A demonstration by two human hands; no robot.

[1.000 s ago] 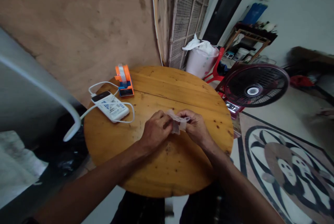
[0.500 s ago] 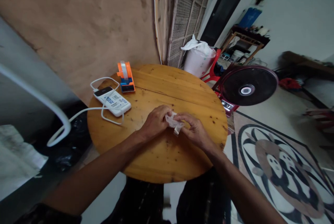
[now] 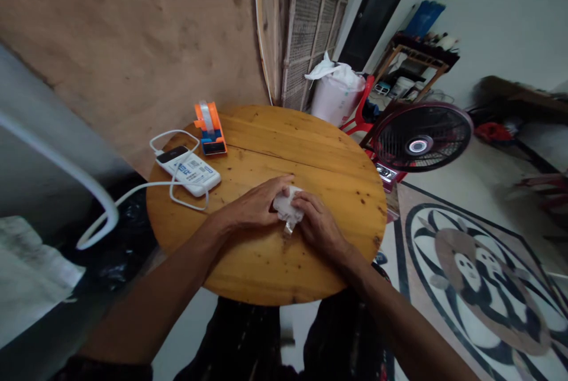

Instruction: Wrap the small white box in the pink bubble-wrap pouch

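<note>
Over the near middle of the round wooden table (image 3: 261,274), a small crumpled bundle of whitish, see-through plastic (image 3: 287,206) sits between my two hands. From its lower edge hangs a short shiny strip that looks like clear tape (image 3: 289,228). My left hand (image 3: 257,202) is closed on the bundle's left side, thumb and fingers around it. On the other side, my right hand (image 3: 320,224) grips it with curled fingers laid over its top right. What the plastic wraps, if anything, is hidden.
At the table's back left stands an orange and blue tape dispenser (image 3: 210,128). Near it lies a white power bank (image 3: 190,173) with a looped white cable (image 3: 133,193). A dark red fan (image 3: 417,138) and a white sack (image 3: 337,94) stand beyond the right edge.
Both hands and the plastic bundle have shifted slightly left. My right fingers now curl over the bundle, which looks rounder, and the tape strip hangs lower left. The fan's blades now show.
</note>
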